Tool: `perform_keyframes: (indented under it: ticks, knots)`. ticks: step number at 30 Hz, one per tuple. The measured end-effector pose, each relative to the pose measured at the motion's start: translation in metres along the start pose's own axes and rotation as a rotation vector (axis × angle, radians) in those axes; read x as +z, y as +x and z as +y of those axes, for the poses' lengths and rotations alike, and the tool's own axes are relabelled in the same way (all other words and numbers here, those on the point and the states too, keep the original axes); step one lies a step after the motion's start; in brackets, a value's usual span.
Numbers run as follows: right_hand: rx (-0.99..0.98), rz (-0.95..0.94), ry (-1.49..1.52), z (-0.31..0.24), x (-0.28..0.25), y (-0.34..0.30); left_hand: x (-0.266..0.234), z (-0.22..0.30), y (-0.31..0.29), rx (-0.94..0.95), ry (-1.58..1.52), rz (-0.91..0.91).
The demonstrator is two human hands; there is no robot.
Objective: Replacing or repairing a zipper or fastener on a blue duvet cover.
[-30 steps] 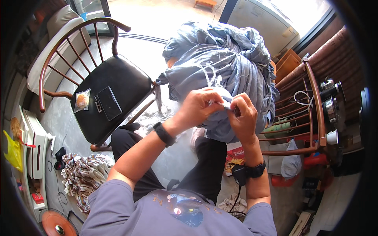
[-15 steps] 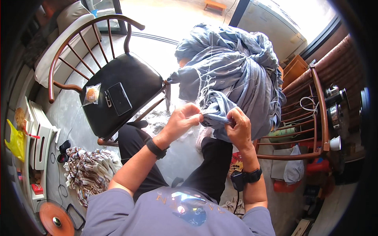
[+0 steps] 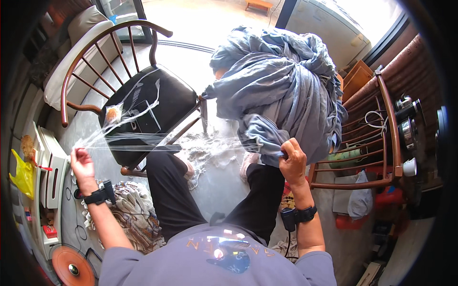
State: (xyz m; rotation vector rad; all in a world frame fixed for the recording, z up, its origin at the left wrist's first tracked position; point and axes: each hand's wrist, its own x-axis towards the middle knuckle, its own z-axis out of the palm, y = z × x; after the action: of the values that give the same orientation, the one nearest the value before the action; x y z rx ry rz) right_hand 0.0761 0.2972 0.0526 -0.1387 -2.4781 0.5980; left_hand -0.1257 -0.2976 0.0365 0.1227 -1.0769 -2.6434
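A big bundle of blue-grey cloth is heaped in front of me, right of centre. My right hand is closed on a fold at its near edge. Out to the left, my left hand pinches a bunch of white threads. These stretch taut across to the cloth's edge near my right hand, and some loose strands trail over the black chair seat. Below the threads, a tangle of white loose thread lies on the floor between my feet.
A wooden chair with a black seat stands left, bearing a phone and a small wrapped item. Striped cloth is piled on the floor at left. At right stands a wooden slatted frame.
My left hand has swung far left from the cloth's edge, drawing white threads out with it. My right hand stays at the cloth, slightly lower and to the right.
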Motion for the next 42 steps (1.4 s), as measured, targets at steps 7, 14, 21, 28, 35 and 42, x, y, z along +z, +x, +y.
perform_keyframes:
  ticks: [7,14,21,28,35,42]
  knots:
    - [0.013,0.028,-0.022,-0.006,0.001,-0.012,0.169,-0.133,-0.106,-0.197,0.699,-0.409]
    - [-0.087,-0.003,-0.045,-0.027,0.003,-0.009,0.271,-0.280,-0.179,0.560,0.997,-1.015]
    - [0.064,-0.410,-0.032,-0.005,-0.027,-0.005,0.204,-0.200,-0.156,-0.343,1.046,-1.066]
    - [-0.169,-0.298,0.484,-0.067,0.031,0.060,0.213,-0.115,-0.196,-0.218,0.475,-1.077]
    - [0.032,-0.415,0.252,-0.005,0.036,0.054,0.065,-0.004,-0.068,-0.193,-0.073,-0.435]
    - [0.029,-0.382,0.381,-0.013,0.043,0.066,0.211,-0.228,-0.163,0.375,0.930,-1.074]
